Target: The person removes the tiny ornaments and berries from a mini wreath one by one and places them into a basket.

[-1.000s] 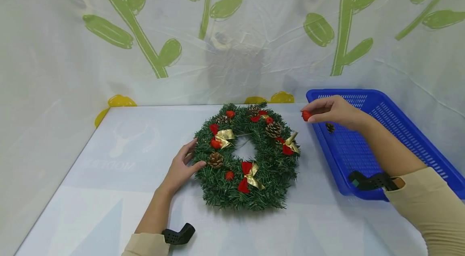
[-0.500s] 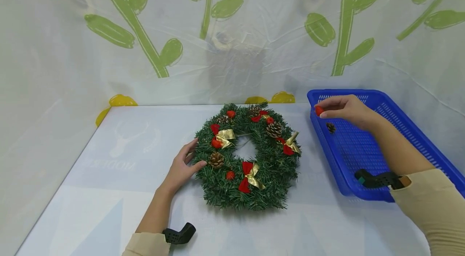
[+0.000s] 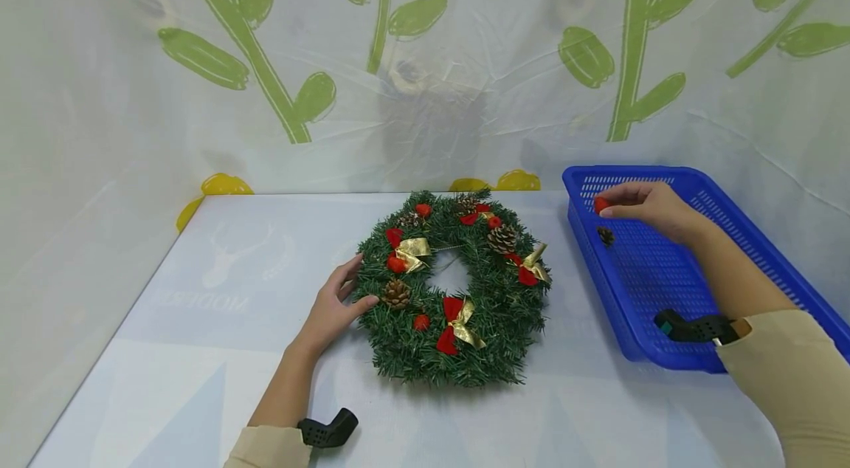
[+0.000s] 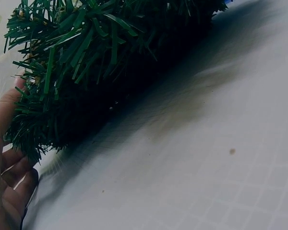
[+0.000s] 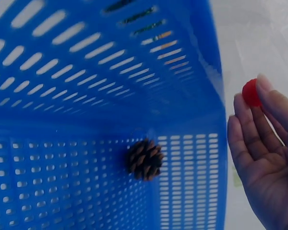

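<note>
A green Christmas wreath [image 3: 505, 335] lies on the white table, decorated with pine cones, red balls and red-and-gold bows. My left hand [image 3: 335, 302] holds its left edge, thumb on the greenery and fingers along the outer side; the left wrist view shows this hand [image 4: 9, 158] beside the needles. My right hand [image 3: 657, 210] pinches a small red ball [image 3: 600, 204] between thumb and fingertips, above the far end of the blue basket [image 3: 600, 291]. In the right wrist view the red ball [image 5: 251, 93] is beyond the basket's rim. A pine cone [image 5: 145, 159] lies inside the basket.
The basket stands at the table's right side, close to the curtain [image 3: 465, 106] that hangs behind it. Each wrist wears a black device, such as the left wrist's camera [image 3: 328, 429].
My right hand has moved right with the red ball, from beside the basket's left rim to over its far end. The left hand and the wreath stay in place.
</note>
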The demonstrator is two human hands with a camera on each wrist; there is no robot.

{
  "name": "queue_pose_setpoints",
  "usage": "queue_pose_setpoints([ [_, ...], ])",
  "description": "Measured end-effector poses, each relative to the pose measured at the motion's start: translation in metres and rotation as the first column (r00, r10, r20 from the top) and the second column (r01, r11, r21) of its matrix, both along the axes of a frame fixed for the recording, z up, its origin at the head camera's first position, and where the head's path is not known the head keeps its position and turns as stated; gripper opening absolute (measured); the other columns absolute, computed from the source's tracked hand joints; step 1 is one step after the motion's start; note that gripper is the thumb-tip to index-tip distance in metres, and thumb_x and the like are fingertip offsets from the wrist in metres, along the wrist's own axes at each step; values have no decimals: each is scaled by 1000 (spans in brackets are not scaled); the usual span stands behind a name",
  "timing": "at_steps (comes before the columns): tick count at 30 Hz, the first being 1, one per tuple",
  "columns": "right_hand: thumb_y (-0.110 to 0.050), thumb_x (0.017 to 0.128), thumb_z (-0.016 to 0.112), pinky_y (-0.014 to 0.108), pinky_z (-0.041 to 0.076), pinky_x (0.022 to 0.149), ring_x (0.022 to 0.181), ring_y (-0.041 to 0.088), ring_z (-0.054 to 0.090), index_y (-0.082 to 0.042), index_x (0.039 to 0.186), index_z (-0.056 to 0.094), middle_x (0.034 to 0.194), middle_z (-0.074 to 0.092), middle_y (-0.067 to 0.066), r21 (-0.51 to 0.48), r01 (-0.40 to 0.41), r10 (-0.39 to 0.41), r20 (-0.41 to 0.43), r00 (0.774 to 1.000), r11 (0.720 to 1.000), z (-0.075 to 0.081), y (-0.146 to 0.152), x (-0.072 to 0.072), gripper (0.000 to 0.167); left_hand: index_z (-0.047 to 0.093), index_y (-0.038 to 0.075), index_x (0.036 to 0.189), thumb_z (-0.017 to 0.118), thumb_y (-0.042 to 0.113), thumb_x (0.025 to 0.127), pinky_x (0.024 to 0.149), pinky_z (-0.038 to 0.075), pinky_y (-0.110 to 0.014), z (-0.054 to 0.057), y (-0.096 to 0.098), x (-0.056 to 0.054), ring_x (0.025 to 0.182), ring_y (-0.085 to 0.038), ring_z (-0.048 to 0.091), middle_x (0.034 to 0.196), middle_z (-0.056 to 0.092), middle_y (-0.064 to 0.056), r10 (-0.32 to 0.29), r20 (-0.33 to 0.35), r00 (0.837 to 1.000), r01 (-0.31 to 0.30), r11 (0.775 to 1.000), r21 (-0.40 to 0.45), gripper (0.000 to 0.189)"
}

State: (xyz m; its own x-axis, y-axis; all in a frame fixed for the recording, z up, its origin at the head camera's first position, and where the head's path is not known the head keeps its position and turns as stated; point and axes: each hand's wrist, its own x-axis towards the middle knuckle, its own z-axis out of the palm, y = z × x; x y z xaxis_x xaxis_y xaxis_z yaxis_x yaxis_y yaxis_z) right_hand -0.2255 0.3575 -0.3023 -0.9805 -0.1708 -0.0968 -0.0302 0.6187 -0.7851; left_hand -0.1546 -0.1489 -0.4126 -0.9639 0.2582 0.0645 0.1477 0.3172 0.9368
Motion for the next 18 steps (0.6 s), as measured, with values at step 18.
queue_pose_setpoints([
  [18, -35, 88, 67, 51, 42, 97, 85, -10, 55, 6, 128, 52, 90, 60, -27, 108, 72, -74, 20, 997, 992, -26, 31, -5, 59, 27, 5, 149, 68, 10, 88, 112, 29, -50, -2, -1, 0, 136, -40, 31, 148, 30, -22, -2, -12, 1000, 2, 1000, 10, 74],
])
